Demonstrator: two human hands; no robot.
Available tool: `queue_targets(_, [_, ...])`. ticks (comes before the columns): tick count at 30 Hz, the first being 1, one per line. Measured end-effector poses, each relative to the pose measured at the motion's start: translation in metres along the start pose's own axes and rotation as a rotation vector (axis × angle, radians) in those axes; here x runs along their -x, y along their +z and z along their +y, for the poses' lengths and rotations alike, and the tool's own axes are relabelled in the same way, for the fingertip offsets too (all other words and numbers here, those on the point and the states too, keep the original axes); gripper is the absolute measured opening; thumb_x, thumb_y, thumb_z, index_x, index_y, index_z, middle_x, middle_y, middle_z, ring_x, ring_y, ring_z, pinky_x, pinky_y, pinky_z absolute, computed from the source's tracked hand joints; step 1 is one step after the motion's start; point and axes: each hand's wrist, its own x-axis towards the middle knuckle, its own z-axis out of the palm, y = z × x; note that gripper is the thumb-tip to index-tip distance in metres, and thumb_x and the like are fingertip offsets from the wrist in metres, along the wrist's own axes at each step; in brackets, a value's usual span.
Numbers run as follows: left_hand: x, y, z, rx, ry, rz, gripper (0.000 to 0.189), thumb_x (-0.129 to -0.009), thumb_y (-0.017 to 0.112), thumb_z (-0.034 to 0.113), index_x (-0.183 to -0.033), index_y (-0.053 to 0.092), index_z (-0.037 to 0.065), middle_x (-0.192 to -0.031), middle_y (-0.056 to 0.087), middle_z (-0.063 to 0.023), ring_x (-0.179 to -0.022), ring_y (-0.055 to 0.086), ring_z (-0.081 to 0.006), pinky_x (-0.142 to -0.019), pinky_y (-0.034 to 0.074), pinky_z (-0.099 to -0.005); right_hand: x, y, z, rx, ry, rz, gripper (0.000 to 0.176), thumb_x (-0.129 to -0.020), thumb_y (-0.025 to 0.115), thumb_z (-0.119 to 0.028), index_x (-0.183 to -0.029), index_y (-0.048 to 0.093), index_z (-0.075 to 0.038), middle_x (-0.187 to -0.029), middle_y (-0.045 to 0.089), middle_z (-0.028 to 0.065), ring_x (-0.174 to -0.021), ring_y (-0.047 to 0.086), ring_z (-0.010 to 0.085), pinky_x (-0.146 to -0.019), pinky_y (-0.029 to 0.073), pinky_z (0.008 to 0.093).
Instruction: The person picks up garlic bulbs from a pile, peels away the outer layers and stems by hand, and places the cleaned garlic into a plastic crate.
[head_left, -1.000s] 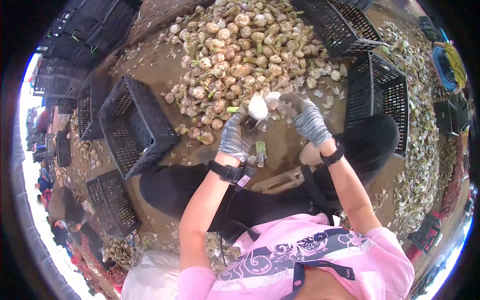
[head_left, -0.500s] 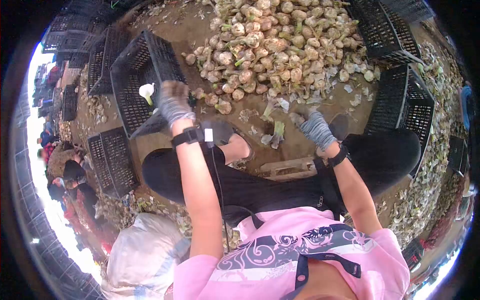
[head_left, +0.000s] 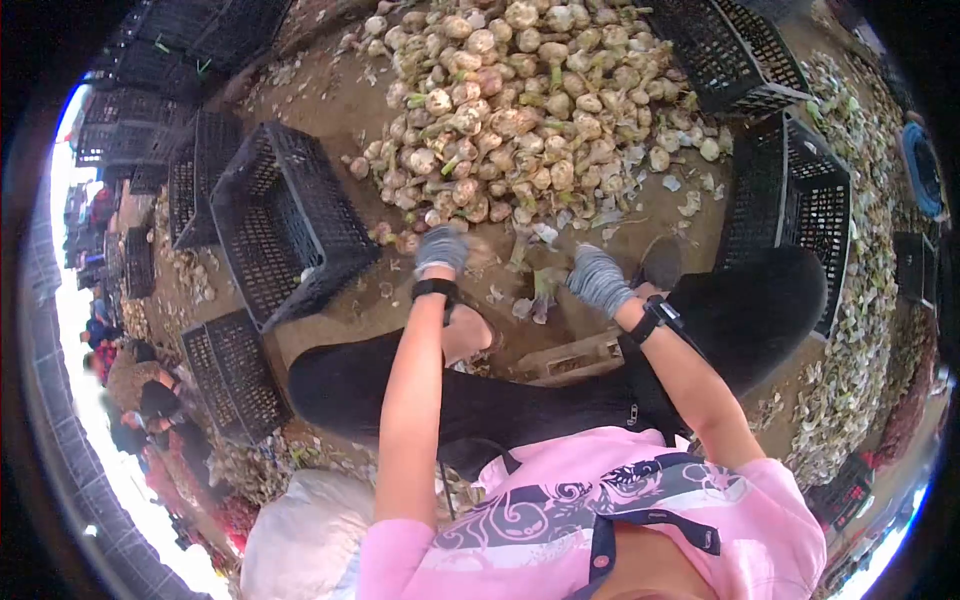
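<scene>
My left hand (head_left: 441,250), in a grey striped glove, is over the front edge of a heap of garlic bulbs (head_left: 520,130). Motion smears its fingers, which are close to a few loose bulbs. My right hand (head_left: 600,282), gloved alike, hovers in front of my right knee with fingers curled; what they hold, if anything, is hidden. Between the hands lie cut garlic stalks and papery skins (head_left: 543,290) on the ground. To the left a black plastic crate (head_left: 325,215) leans tilted, with a small white garlic bulb (head_left: 308,273) at its near side.
More black crates stand at the left (head_left: 235,375) and right (head_left: 785,210). A low wooden piece (head_left: 570,358) lies between my legs. A white sack (head_left: 305,535) sits behind at lower left. Garlic peelings (head_left: 850,370) cover the right side. Other people (head_left: 150,395) are far left.
My left hand has moved from the crate rightward to the heap's edge. The white bulb beside it now lies lower in the crate. My right hand stays near my right knee. The view has shifted.
</scene>
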Motion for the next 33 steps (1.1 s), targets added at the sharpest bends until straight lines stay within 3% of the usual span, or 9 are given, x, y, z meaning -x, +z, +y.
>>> queue_targets(6, [0.104, -0.106, 0.132, 0.385, 0.328, -0.014, 0.033, -0.072, 0.062, 0.031, -0.091, 0.062, 0.004, -0.089, 0.062, -0.0158, -0.074, 0.061, -0.0287, -0.071, 0.048, -0.0360, 0.003, -0.015, -0.009, 0.068, -0.080, 0.077, 0.049, -0.066, 0.065, -0.012, -0.110, 0.048, -0.001, -0.092, 0.057, 0.0235, -0.084, 0.056, 0.0373, -0.072, 0.047, 0.0385])
queue_targets(8, [0.115, -0.105, 0.138, 0.486, 0.317, -0.089, 0.034, -0.072, 0.064, 0.029, -0.094, 0.061, 0.004, -0.088, 0.063, -0.0144, -0.072, 0.061, -0.0269, -0.069, 0.048, -0.0360, 0.003, -0.005, 0.005, -0.414, -0.250, 0.096, 0.039, -0.075, 0.064, -0.026, -0.103, 0.051, -0.001, -0.093, 0.059, 0.0136, -0.085, 0.057, 0.0250, -0.074, 0.046, 0.0349])
queue_targets(10, [0.122, -0.097, 0.135, 1.330, 0.239, -0.148, 0.039, -0.071, 0.069, 0.025, -0.100, 0.057, 0.001, -0.091, 0.063, -0.0133, -0.070, 0.062, -0.0241, -0.068, 0.049, -0.0367, 0.003, -0.003, 0.017, -0.307, -0.169, 0.221, 0.039, -0.070, 0.063, -0.015, -0.105, 0.051, -0.001, -0.096, 0.056, 0.0192, -0.086, 0.055, 0.0331, -0.072, 0.046, 0.0381])
queue_targets(12, [0.129, -0.102, 0.133, 1.187, 0.260, -0.033, 0.051, -0.069, 0.072, 0.021, -0.110, 0.050, -0.001, -0.100, 0.059, -0.0118, -0.082, 0.059, -0.0218, -0.076, 0.048, -0.0344, 0.017, -0.039, -0.007, -0.844, -0.031, 0.167, 0.032, -0.076, 0.058, -0.015, -0.104, 0.053, -0.002, -0.098, 0.055, 0.0170, -0.087, 0.054, 0.0302, -0.074, 0.045, 0.0371])
queue_targets(13, [0.131, -0.096, 0.130, 0.984, 0.422, 0.128, 0.055, -0.069, 0.072, 0.020, -0.114, 0.047, 0.000, -0.103, 0.056, -0.0120, -0.088, 0.057, -0.0211, -0.080, 0.046, -0.0319, 0.012, -0.027, 0.016, -0.502, -0.400, 0.407, 0.029, -0.080, 0.055, -0.015, -0.106, 0.053, -0.003, -0.098, 0.056, 0.0159, -0.086, 0.054, 0.0276, -0.076, 0.044, 0.0347])
queue_targets(14, [0.131, -0.090, 0.128, 0.771, 0.580, 0.290, 0.059, -0.069, 0.072, 0.018, -0.118, 0.044, 0.001, -0.106, 0.054, -0.0122, -0.095, 0.054, -0.0204, -0.084, 0.045, -0.0293, 0.014, -0.030, 0.014, -0.503, -0.400, 0.414, 0.029, -0.080, 0.055, -0.015, -0.106, 0.053, -0.003, -0.098, 0.056, 0.0159, -0.086, 0.054, 0.0276, -0.076, 0.044, 0.0347])
queue_targets(16, [0.136, -0.074, 0.129, 0.830, 0.563, 0.136, 0.066, -0.066, 0.073, 0.009, -0.122, 0.040, 0.002, -0.111, 0.050, -0.0114, -0.104, 0.048, -0.0197, -0.088, 0.042, -0.0286, 0.019, -0.039, 0.010, -0.892, -0.159, 0.267, 0.029, -0.080, 0.056, -0.016, -0.105, 0.054, -0.002, -0.099, 0.056, 0.0155, -0.085, 0.054, 0.0266, -0.078, 0.043, 0.0339])
queue_targets(20, [0.143, -0.066, 0.134, 1.245, 0.556, 0.106, 0.066, -0.063, 0.073, -0.001, -0.121, 0.041, 0.005, -0.114, 0.049, -0.0104, -0.102, 0.050, -0.0187, -0.087, 0.044, -0.0303, 0.028, -0.059, 0.001, -0.971, -0.094, 0.177, 0.037, -0.080, 0.060, -0.024, -0.103, 0.054, 0.003, -0.092, 0.059, 0.0116, -0.083, 0.055, 0.0174, -0.078, 0.044, 0.0287])
queue_targets(33, [0.141, -0.057, 0.126, 1.678, 0.576, -0.061, 0.056, -0.071, 0.070, 0.008, -0.120, 0.043, 0.005, -0.109, 0.052, -0.0089, -0.097, 0.053, -0.0171, -0.083, 0.047, -0.0290, 0.037, -0.077, -0.015, -0.963, -0.218, 0.174, 0.031, -0.079, 0.062, -0.022, -0.096, 0.057, 0.003, -0.083, 0.061, 0.0097, -0.077, 0.055, 0.0129, -0.073, 0.045, 0.0285])
